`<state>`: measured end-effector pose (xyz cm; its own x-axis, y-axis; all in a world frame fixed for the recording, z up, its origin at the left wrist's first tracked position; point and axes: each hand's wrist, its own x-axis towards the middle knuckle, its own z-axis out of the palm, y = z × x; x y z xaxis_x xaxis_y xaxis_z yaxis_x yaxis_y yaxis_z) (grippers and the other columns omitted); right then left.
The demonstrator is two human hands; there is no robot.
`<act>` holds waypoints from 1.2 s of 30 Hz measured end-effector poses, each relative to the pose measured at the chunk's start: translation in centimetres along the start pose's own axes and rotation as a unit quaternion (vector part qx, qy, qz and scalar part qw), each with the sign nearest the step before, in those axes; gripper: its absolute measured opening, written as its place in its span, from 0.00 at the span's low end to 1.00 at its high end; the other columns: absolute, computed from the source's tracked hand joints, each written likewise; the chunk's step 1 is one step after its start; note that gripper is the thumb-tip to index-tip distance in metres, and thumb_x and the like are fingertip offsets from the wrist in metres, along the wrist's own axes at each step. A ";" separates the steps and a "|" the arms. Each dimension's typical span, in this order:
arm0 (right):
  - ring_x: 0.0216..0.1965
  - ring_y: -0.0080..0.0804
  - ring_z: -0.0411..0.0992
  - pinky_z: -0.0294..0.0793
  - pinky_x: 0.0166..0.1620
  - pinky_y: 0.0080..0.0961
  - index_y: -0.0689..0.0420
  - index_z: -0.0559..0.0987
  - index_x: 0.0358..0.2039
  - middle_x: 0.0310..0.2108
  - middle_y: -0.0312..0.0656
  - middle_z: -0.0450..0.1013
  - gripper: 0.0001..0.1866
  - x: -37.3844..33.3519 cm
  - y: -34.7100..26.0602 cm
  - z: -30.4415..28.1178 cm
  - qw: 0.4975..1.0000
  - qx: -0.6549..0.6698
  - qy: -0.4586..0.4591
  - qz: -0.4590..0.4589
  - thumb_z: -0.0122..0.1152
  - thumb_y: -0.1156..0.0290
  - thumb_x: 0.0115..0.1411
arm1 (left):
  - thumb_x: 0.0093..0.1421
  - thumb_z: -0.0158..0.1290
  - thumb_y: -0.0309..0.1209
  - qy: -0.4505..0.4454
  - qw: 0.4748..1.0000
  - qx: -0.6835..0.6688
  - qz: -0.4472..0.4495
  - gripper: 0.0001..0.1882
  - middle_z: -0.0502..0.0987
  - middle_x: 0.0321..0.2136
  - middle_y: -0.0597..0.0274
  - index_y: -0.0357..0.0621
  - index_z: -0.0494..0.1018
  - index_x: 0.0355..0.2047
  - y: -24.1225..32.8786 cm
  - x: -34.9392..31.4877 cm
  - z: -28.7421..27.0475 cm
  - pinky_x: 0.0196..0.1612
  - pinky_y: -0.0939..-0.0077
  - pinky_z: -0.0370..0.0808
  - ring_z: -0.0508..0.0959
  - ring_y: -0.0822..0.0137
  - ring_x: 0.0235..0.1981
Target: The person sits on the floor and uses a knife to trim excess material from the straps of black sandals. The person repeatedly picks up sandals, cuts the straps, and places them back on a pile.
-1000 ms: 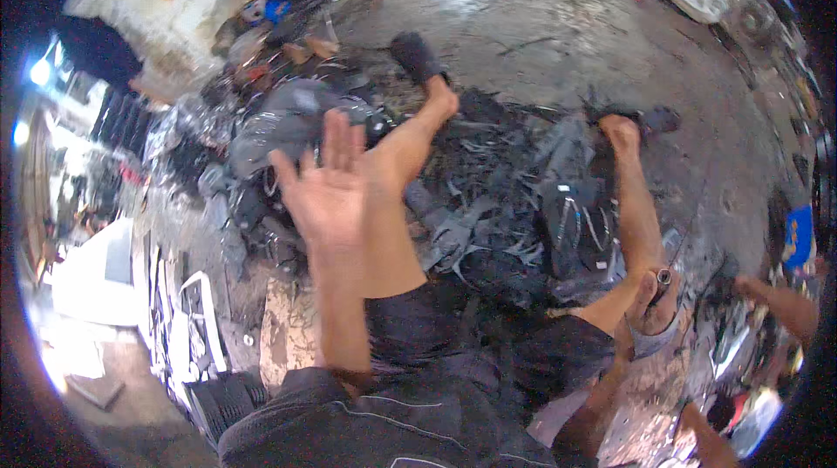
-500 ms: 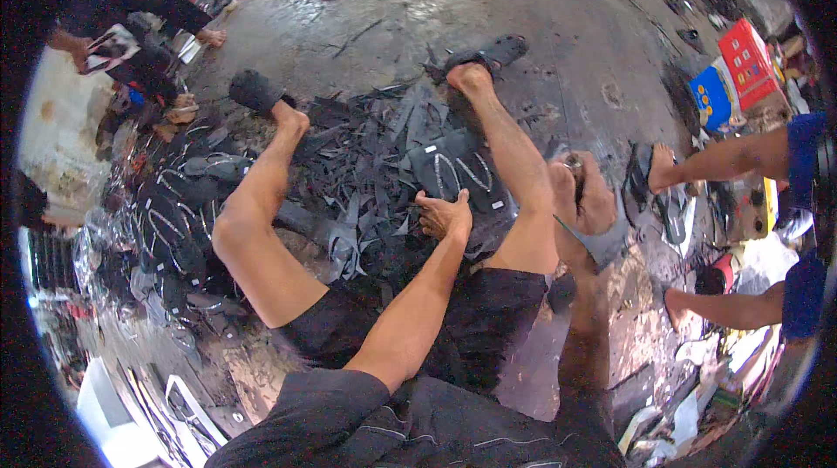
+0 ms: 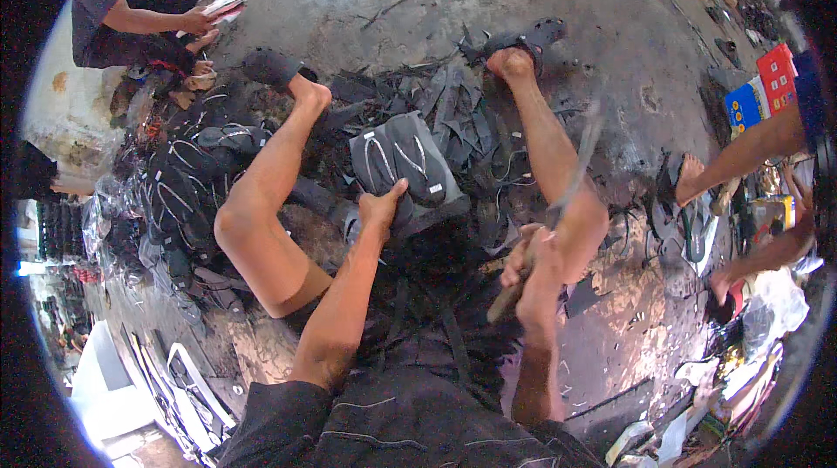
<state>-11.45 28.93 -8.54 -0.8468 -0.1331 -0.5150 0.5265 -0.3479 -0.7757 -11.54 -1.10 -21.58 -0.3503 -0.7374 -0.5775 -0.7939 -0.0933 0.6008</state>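
A pair of black sandals (image 3: 417,167) with pale beaded straps and small white labels lies on a grey sheet (image 3: 446,213) between my legs. My left hand (image 3: 381,209) is closed on the near-left edge of this piece, thumb on top and the other fingers hidden beneath. Over by my right knee, my right hand (image 3: 536,272) is wrapped round the handle of a knife (image 3: 503,302). Its long blade points up and away, smeared by motion and apart from the sandals. Dark offcuts (image 3: 458,102) are heaped beyond the sandals.
More black strapped sandals (image 3: 179,180) are piled left of my left leg. A co-worker (image 3: 131,15) at the upper left holds papers. Another person's bare legs (image 3: 741,163) reach in from the right, near red and blue boxes (image 3: 745,106). White strips (image 3: 196,390) lie lower left.
My left hand has moved left and now grips the sandal piece, which is raised and shifted left. My right hand has come inward, with a knife showing in it. The co-worker's papers moved right.
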 end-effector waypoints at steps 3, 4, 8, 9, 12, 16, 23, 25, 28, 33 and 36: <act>0.20 0.20 0.65 0.67 0.25 0.22 0.58 0.71 0.52 0.23 0.33 0.66 0.11 -2.3 1.6 1.6 0.984 -0.171 -0.036 -0.037 0.52 0.68 0.74 | 0.54 0.69 0.56 -0.045 0.997 -0.069 -0.002 0.50 0.76 0.57 0.39 0.24 0.67 0.62 2.0 -0.5 -0.3 0.58 0.51 0.75 0.80 0.46 0.55; 0.21 0.20 0.65 0.67 0.26 0.20 0.60 0.71 0.52 0.24 0.33 0.65 0.11 -3.3 1.6 2.1 0.968 -0.225 -0.080 -0.070 0.51 0.72 0.73 | 0.55 0.68 0.55 -0.093 0.989 -0.115 -0.029 0.51 0.74 0.60 0.38 0.24 0.64 0.64 2.0 0.4 -1.0 0.60 0.51 0.73 0.77 0.46 0.58; 0.26 0.42 0.78 0.76 0.33 0.36 0.58 0.71 0.58 0.28 0.48 0.77 0.20 -5.4 1.3 1.0 0.860 -0.465 -0.172 -0.118 0.58 0.61 0.72 | 0.65 0.59 0.53 -0.195 0.949 -0.203 -0.140 0.34 0.77 0.52 0.48 0.36 0.71 0.57 5.0 0.8 -4.1 0.52 0.53 0.76 0.79 0.52 0.49; 0.29 0.56 0.80 0.76 0.35 0.44 0.58 0.72 0.53 0.28 0.55 0.77 0.19 -5.7 1.7 0.6 0.862 -0.479 -0.153 -0.065 0.58 0.58 0.72 | 0.65 0.58 0.54 -0.211 0.944 -0.203 -0.154 0.28 0.80 0.44 0.53 0.41 0.76 0.50 7.5 -0.9 -4.5 0.45 0.55 0.77 0.80 0.55 0.42; 0.28 0.60 0.79 0.74 0.33 0.46 0.58 0.72 0.46 0.25 0.55 0.76 0.18 -5.7 1.5 1.7 0.807 -0.564 -0.176 0.017 0.58 0.55 0.72 | 0.67 0.54 0.56 -0.215 0.944 -0.205 -0.141 0.23 0.82 0.33 0.62 0.50 0.81 0.41 8.4 -1.0 -5.9 0.31 0.61 0.74 0.79 0.63 0.30; 0.29 0.64 0.77 0.73 0.32 0.50 0.59 0.72 0.43 0.24 0.57 0.76 0.20 -4.4 2.5 3.1 0.800 -0.578 -0.163 -0.002 0.58 0.52 0.71 | 0.69 0.53 0.55 -0.236 0.938 -0.209 -0.146 0.22 0.82 0.32 0.62 0.50 0.81 0.41 9.6 -1.5 -6.2 0.29 0.63 0.74 0.78 0.63 0.29; 0.32 0.68 0.78 0.74 0.37 0.57 0.68 0.77 0.35 0.26 0.63 0.78 0.26 2.0 2.9 8.1 0.771 -0.610 -0.165 -0.080 0.58 0.51 0.71 | 0.68 0.57 0.51 -0.188 0.964 -0.175 -0.070 0.26 0.83 0.36 0.53 0.36 0.80 0.44 2.6 2.2 -2.9 0.36 0.55 0.80 0.82 0.59 0.35; 0.34 0.69 0.78 0.75 0.39 0.58 0.69 0.78 0.37 0.27 0.64 0.78 0.27 3.5 3.0 8.6 0.763 -0.621 -0.160 -0.081 0.58 0.51 0.71 | 0.66 0.59 0.49 -0.152 0.978 -0.132 -0.063 0.29 0.82 0.41 0.50 0.31 0.76 0.50 2.4 0.8 -2.2 0.44 0.56 0.79 0.82 0.56 0.38; 0.38 0.72 0.77 0.76 0.42 0.59 0.71 0.79 0.40 0.30 0.68 0.78 0.27 5.2 4.1 8.4 0.755 -0.639 -0.137 -0.061 0.58 0.51 0.71 | 0.66 0.60 0.50 -0.163 0.969 -0.173 -0.062 0.31 0.81 0.45 0.50 0.31 0.73 0.54 2.8 -0.6 -1.5 0.49 0.56 0.78 0.81 0.55 0.41; 0.39 0.73 0.77 0.76 0.42 0.58 0.71 0.79 0.40 0.31 0.69 0.78 0.28 7.6 5.4 7.3 0.787 -0.584 -0.175 -0.095 0.59 0.51 0.70 | 0.66 0.60 0.51 -0.145 0.967 -0.204 -0.054 0.33 0.80 0.47 0.48 0.34 0.71 0.57 2.9 -0.4 -1.3 0.51 0.53 0.77 0.80 0.55 0.47; 0.39 0.72 0.77 0.76 0.41 0.57 0.72 0.79 0.38 0.30 0.69 0.77 0.28 9.4 5.8 6.8 0.760 -0.617 -0.195 -0.056 0.60 0.52 0.69 | 0.65 0.60 0.52 -0.163 0.957 -0.228 -0.071 0.33 0.80 0.47 0.49 0.35 0.71 0.57 3.6 -0.8 -1.5 0.50 0.52 0.78 0.81 0.55 0.47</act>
<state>-16.82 19.37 -15.41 -0.7233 -0.5148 -0.4602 -0.0841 0.7272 -0.6813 -13.39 -1.85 -18.12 -0.4512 -0.4542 -0.7682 -0.5715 -0.5141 0.6396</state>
